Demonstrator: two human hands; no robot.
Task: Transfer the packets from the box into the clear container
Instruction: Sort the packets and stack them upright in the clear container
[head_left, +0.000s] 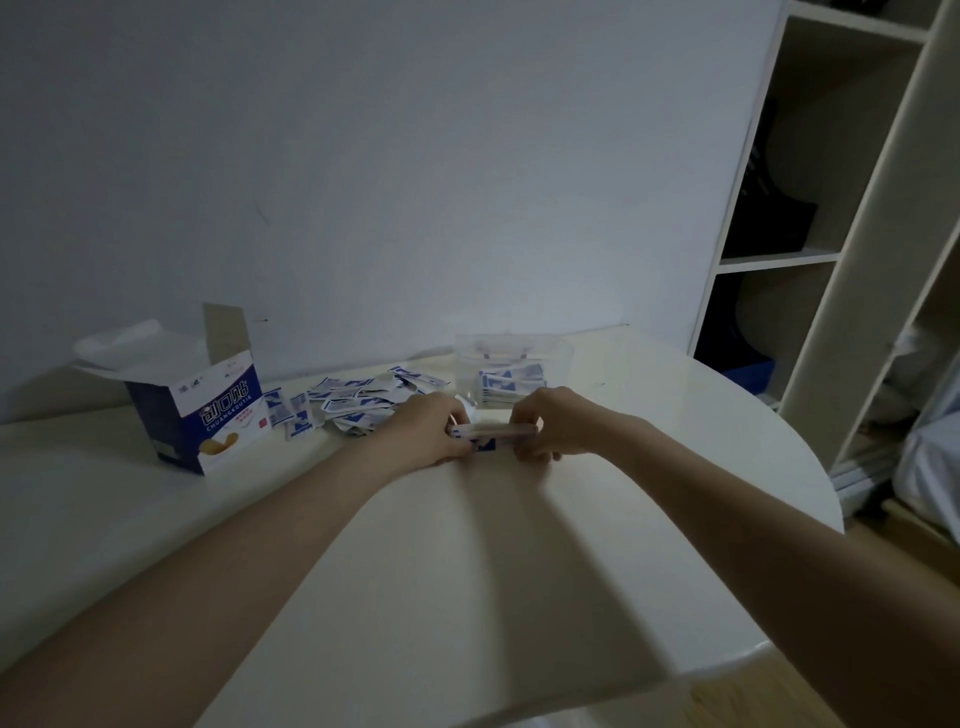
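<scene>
Together, the left hand (423, 434) and right hand (545, 423) grip a small stack of blue-and-white paper packets (491, 434) from opposite ends, fingers curled round it, just above the white rounded tabletop (649, 441). Just beyond them, at the far edge, stands the clear plastic container (514, 358) with a row of packets upright inside. To its left a loose heap of packets (358, 400) lies on the tabletop, and further left sits the blue-and-white cardboard box (208, 410), its top flaps open. White open shelving (810, 208) rises on the right.
</scene>
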